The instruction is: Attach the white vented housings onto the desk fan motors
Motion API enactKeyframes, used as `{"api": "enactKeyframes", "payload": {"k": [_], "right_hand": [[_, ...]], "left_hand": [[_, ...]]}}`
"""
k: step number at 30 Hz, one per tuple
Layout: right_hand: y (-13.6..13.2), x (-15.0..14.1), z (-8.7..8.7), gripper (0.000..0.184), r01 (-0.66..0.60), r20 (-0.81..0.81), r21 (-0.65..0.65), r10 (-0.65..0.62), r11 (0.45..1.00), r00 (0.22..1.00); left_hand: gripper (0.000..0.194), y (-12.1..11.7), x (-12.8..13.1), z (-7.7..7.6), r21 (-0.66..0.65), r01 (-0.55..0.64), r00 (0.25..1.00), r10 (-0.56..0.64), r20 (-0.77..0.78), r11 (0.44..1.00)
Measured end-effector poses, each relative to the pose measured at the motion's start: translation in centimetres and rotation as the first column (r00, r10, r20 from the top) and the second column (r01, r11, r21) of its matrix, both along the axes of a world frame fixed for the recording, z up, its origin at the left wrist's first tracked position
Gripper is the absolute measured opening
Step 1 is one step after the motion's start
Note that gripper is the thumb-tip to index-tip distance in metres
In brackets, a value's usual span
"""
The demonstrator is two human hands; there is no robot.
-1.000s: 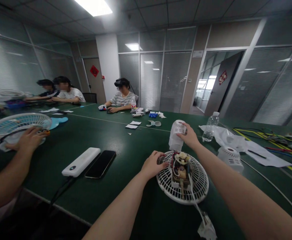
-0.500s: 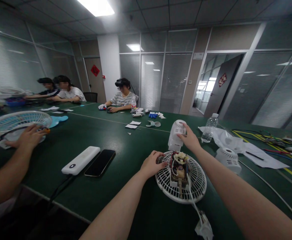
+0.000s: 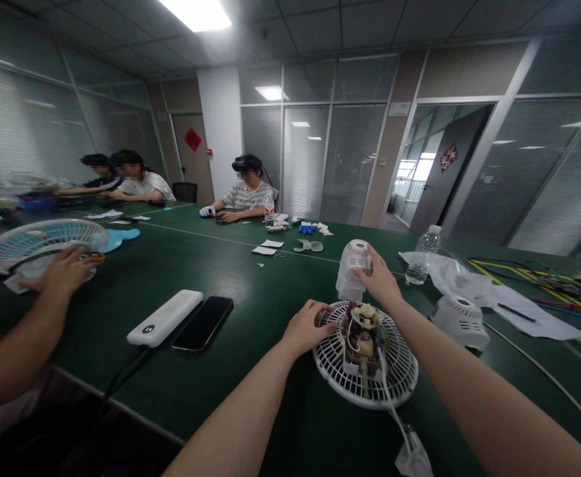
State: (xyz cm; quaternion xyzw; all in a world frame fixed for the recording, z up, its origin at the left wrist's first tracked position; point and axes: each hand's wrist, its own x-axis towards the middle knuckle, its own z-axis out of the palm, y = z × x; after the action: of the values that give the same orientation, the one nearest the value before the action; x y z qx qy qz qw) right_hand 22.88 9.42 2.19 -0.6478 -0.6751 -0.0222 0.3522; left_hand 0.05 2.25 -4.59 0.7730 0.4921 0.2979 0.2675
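A white round fan grille [image 3: 398, 371] lies flat on the green table [image 3: 250, 285], with an exposed motor and wires [image 3: 361, 338] standing in its middle. My left hand [image 3: 306, 327] grips the grille's left rim, fingers curled over it. Further back my right hand [image 3: 380, 278] is closed on a white vented motor housing [image 3: 350, 270] that stands upright on the table behind the grille. A white cord runs from the motor to a plug [image 3: 412, 456] at the near edge.
A white power bank [image 3: 165, 318] and a black phone [image 3: 203, 322] lie left of me. A second white housing [image 3: 460, 320], a water bottle [image 3: 421, 255], a plastic sheet and cables sit right. A neighbour's hand [image 3: 66, 268] rests on another fan grille [image 3: 42, 236]. Three people sit farther along.
Both hands keep their hold; the view has shifted slightly, and nothing else has visibly moved.
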Motion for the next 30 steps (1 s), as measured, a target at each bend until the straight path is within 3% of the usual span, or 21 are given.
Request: {"api": "enactKeyframes", "payload": {"k": [3,5,13,19,25,30], "right_hand": [[-0.2,-0.8,-0.9,0.104,0.089,-0.042,0.046,-0.087,0.995,0.995],[-0.2,-1.5,-1.6,0.112,0.161,-0.062,0.051,-0.158,0.986,0.986],[0.2,-2.1,-2.3,0.073,0.2,-0.043,0.031,-0.198,0.979,0.979],[0.2,-2.2,-2.4,0.085,0.237,-0.035,0.013,-0.236,0.971,0.971],[-0.2,-2.6,-2.2,0.069,0.264,-0.014,0.0,-0.264,0.965,0.964],[-0.7,-2.7,-2.0,0.067,0.264,-0.01,-0.006,-0.264,0.964,0.964]], "left_hand": [[0.048,0.1,-0.1,0.0,0.016,0.008,1.0,-0.008,0.008,1.0],[0.048,0.1,-0.1,0.0,0.02,0.014,1.0,-0.014,0.013,1.0],[0.046,0.0,-0.2,-0.1,0.038,0.019,0.999,-0.02,0.036,0.999],[0.046,-0.1,-0.3,0.1,0.032,0.011,0.999,-0.012,0.032,0.999],[0.046,-0.1,-0.2,0.2,0.042,0.005,1.0,-0.006,0.024,0.999],[0.045,-0.2,-0.2,0.2,0.035,0.005,1.0,-0.005,0.001,0.999]]}}
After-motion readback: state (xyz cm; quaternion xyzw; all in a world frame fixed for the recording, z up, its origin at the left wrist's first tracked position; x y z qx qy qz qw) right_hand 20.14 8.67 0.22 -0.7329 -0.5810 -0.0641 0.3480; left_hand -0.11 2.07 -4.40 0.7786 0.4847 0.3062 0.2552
